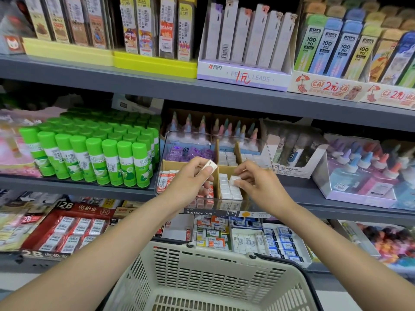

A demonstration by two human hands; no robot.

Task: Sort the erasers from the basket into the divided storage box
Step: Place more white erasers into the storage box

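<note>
A clear divided storage box [267, 151] stands on the middle shelf, split by brown cardboard dividers. Its near left compartment holds orange-and-white sleeved erasers [165, 179]; the near middle one holds rows of small white erasers [225, 190]. My left hand [193, 178] hovers over the left compartment and grips a white sleeved eraser [210, 165] between thumb and fingers. Over the middle compartment, my right hand [253, 179] pinches a small white eraser [234, 180]. A cream plastic basket [170, 259] sits below, at the bottom centre; I see nothing inside it.
Green-capped glue sticks [96, 153] stand left of the box, glue bottles [368, 173] to the right. Pencil lead packs [247, 34] fill the top shelf. The lower shelf carries boxed erasers [265, 241] and red 2B packs [74, 232].
</note>
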